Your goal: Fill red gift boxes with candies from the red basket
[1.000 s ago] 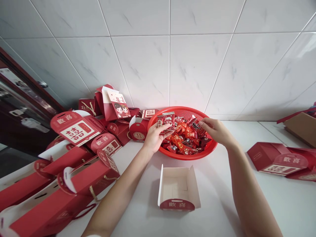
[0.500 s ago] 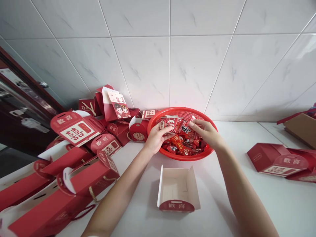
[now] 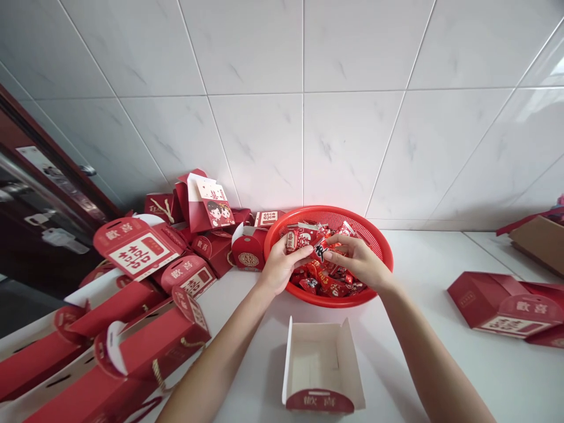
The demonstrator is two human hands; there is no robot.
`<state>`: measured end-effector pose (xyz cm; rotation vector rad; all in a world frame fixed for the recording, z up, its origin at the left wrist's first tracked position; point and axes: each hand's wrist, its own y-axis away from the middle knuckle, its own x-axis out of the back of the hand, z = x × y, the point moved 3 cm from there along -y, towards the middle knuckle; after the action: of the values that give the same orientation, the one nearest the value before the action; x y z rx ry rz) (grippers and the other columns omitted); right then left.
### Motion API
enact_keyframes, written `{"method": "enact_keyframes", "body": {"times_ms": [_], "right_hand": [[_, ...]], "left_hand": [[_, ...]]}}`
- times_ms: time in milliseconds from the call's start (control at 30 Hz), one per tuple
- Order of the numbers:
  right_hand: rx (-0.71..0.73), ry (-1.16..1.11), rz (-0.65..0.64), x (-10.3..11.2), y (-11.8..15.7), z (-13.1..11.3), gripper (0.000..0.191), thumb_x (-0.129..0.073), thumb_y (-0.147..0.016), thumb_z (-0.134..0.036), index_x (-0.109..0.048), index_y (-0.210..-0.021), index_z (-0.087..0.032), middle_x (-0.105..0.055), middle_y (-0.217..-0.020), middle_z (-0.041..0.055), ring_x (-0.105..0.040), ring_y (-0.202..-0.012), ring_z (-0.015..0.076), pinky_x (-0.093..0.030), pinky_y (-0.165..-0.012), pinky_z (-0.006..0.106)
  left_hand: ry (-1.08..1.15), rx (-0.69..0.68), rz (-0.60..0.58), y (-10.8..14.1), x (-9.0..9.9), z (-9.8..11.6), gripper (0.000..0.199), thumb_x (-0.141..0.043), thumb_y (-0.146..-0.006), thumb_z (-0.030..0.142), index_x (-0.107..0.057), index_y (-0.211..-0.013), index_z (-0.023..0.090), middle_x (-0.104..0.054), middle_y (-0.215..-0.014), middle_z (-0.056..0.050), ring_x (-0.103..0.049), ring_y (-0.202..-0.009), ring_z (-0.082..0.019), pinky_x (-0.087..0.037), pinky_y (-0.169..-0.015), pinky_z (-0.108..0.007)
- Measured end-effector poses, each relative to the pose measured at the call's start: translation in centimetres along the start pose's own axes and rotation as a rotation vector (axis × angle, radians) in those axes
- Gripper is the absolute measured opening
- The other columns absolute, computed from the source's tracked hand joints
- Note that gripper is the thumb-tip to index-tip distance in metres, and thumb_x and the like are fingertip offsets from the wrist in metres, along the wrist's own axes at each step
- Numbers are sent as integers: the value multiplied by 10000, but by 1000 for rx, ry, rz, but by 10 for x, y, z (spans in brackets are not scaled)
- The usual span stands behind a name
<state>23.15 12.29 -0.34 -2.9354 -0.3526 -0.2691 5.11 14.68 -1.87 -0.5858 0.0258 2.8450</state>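
A red plastic basket [image 3: 382, 241] stands against the wall, filled with wrapped candies [image 3: 326, 285] in red and orange. Over its left side, my left hand [image 3: 278, 265] is closed around red candy packets [image 3: 304, 238] printed with white characters. My right hand [image 3: 362, 261] pinches a red candy wrapper [image 3: 321, 251] with a black character, close to the left fingertips. Nearer to me, an open gift box [image 3: 319, 402] with a white inside and a red front flap sits on the white counter; no candies show in it.
Many red gift boxes [image 3: 145, 352] with cord handles crowd the left side, some piled toward the wall [image 3: 207, 205]. At right lie more red boxes [image 3: 502, 302] and a brown cardboard piece [image 3: 537, 241]. A dark door with keys [image 3: 59, 238] is far left.
My right hand has moved left toward my left hand and now pinches the candy with the black character. The whole view has shifted, with everything lower in frame.
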Motion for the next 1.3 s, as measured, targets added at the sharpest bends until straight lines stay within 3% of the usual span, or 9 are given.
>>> {"method": "enact_keyframes", "body": {"times_ms": [200, 400, 567, 800, 933, 1100, 1300], "right_hand": [[25, -56, 49, 2, 0, -6, 488, -834, -762, -571, -689, -1042, -199, -737, -824, 34, -716, -737, 210, -576, -674, 351], [85, -153, 319, 27, 10, -18, 466, -827, -759, -606, -610, -959, -245, -769, -784, 32, -751, -733, 241, -612, -766, 419], [86, -197, 422, 44, 14, -19, 427, -836, -747, -562, -583, -925, -267, -765, -800, 20, -753, -766, 252, -609, -799, 446], [41, -217, 370, 35, 10, -17, 414, -882, -686, -474, -588, -859, -240, -727, -825, 15, -735, -732, 214, -585, -714, 355], [28, -292, 270, 19, 6, -11, 388, -882, -713, -463, -606, -860, -233, -723, -890, 21, -717, -755, 196, -579, -697, 332], [48, -356, 210, -1, 2, -3, 341, -881, -747, -426, -646, -894, -226, -741, -940, 31, -698, -875, 200, -579, -802, 343], [-18, -486, 185, -15, 0, -2, 401, -913, -694, -387, -593, -887, -242, -755, -910, 21, -713, -889, 220, -571, -851, 376]], "left_hand": [[51, -56, 37, 0, -1, 0, 461, -955, -576, 330, -726, -948, 184, -771, -926, -24, -740, -903, -231, -619, -813, -362], [204, -66, 172, -3, 8, 0, 363, -942, -575, 284, -686, -809, 180, -731, -813, 15, -728, -808, -163, -600, -862, -340], [203, -90, 221, -2, 8, 4, 321, -896, -620, 269, -650, -807, 183, -717, -813, 13, -696, -741, -141, -564, -760, -305], [214, -107, 299, 1, 10, 18, 300, -870, -591, 244, -623, -746, 172, -705, -778, 7, -653, -685, -114, -541, -692, -267], [180, -43, 251, 4, 5, 11, 310, -874, -586, 245, -647, -785, 177, -685, -754, 22, -642, -676, -113, -543, -668, -253], [145, 34, 169, 10, -8, -1, 319, -869, -601, 238, -672, -846, 182, -710, -828, 8, -653, -761, -135, -565, -704, -264], [83, 10, 94, 15, -14, -1, 374, -868, -620, 235, -689, -946, 192, -750, -950, -24, -692, -908, -195, -569, -787, -298]]}}
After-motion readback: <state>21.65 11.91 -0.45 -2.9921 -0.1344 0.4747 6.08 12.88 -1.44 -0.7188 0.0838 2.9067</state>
